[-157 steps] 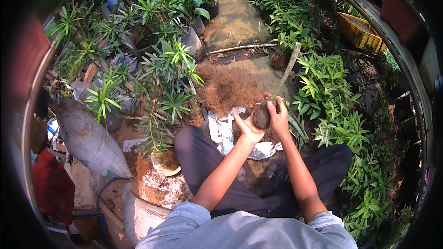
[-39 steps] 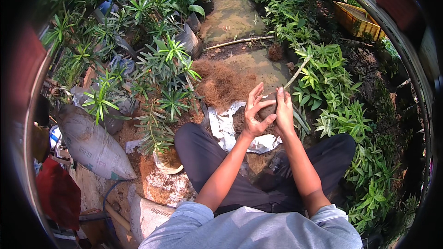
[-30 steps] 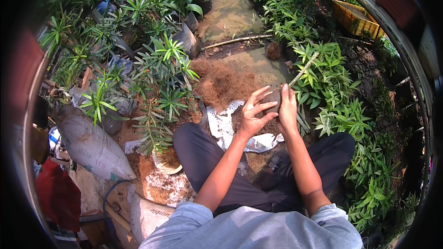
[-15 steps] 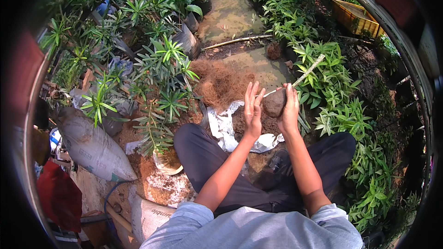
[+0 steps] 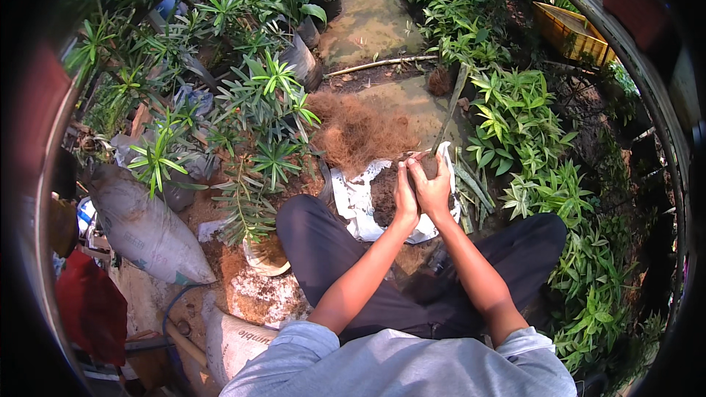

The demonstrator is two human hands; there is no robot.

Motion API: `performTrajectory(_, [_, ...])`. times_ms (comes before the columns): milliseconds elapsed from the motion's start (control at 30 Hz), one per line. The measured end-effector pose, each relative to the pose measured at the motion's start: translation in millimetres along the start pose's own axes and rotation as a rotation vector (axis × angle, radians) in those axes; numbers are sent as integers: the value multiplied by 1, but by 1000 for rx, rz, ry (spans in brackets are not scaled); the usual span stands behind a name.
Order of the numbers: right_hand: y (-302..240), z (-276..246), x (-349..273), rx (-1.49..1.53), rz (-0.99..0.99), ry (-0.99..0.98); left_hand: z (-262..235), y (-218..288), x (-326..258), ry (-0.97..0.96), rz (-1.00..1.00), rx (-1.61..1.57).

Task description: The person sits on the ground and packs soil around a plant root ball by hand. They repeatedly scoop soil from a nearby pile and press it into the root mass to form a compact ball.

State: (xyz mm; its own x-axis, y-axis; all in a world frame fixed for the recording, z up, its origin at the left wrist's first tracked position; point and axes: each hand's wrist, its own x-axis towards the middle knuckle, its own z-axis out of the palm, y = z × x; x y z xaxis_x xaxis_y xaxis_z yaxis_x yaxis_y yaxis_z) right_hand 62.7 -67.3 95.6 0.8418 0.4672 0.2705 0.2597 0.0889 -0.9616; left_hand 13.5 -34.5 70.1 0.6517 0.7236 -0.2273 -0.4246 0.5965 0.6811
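Note:
A ball of dark soil (image 5: 428, 165) sits between my two cupped hands, mostly covered by the fingers. From its top a green-grey stem cutting (image 5: 451, 107) stands up, leaning slightly right. My left hand (image 5: 406, 197) presses on the ball's left side, and my right hand (image 5: 434, 190) wraps its right side. Both are held over an opened white sack (image 5: 351, 204) on which loose dark soil (image 5: 382, 195) is heaped. Just beyond the sack lies a tangled pile of brown fibre (image 5: 360, 129).
Several cut green stems (image 5: 474, 185) lie right of the sack. Leafy potted plants (image 5: 533, 125) line the right, and narrow-leaved plants (image 5: 272, 88) the left. A filled sack (image 5: 151, 231) rests at left; a yellow crate (image 5: 573, 33) stands far right.
My hands have come together around the soil ball and moved slightly left and down. The stem has swung from leaning far right to nearly upright. Before, my left hand was flat and apart.

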Motion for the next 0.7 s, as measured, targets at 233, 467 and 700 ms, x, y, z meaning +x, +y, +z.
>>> performTrajectory(233, [-18, -19, 12, 47, -79, -132, 8, 18, 1, -171, -284, -389])
performTrajectory(467, [-18, -15, 12, 22, -27, -253, -23, 7, 24, -175, -397, -431])
performTrajectory(700, [-8, -10, 2, 57, -432, -281, -10, 18, 14, -289, -313, -422])
